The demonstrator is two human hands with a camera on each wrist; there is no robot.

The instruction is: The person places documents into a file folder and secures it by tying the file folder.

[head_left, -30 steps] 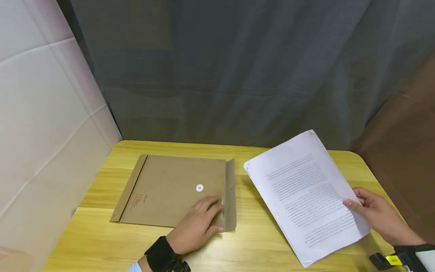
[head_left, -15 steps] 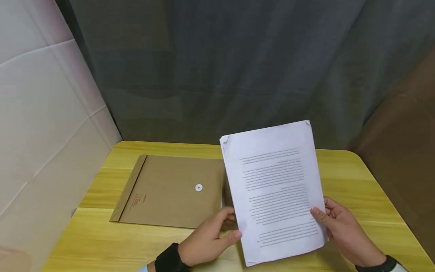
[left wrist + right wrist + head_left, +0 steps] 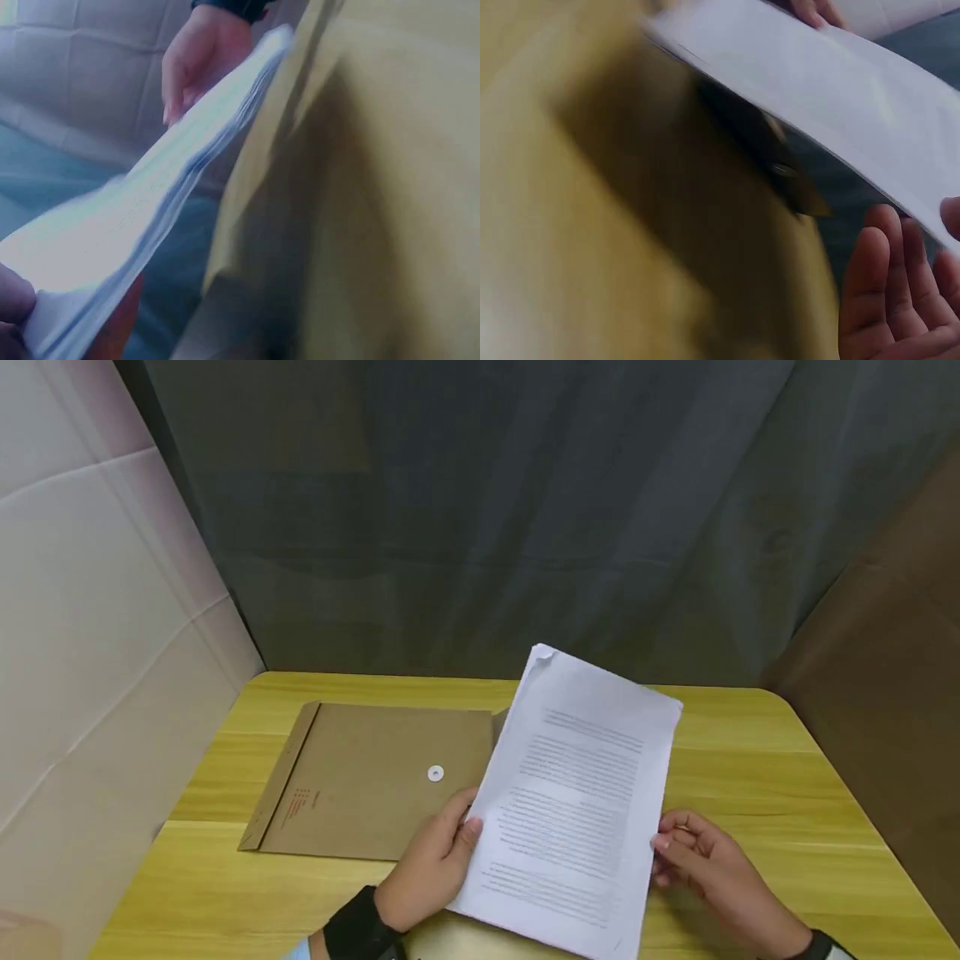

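Both hands hold the paper stack (image 3: pixel 577 810) above the table (image 3: pixel 750 793), just right of the brown envelope (image 3: pixel 375 781): left hand (image 3: pixel 435 868) pinching its left edge, right hand (image 3: pixel 705 868) gripping the right edge. The sheets look ready for squaring and aiming at the envelope's open end.

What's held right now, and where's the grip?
The paper stack, lifted over the table: left hand grips its left edge, right hand its right edge.

The stack of white printed paper sheets (image 3: pixel 577 810) covers the right edge and flap of the flat brown kraft envelope (image 3: pixel 367 781); its print is too small to read, as is the envelope's red lettering; both wrist views are blurred; the right hand (image 3: pixel 701 864) is cut off at the wrist by the picture's lower edge.
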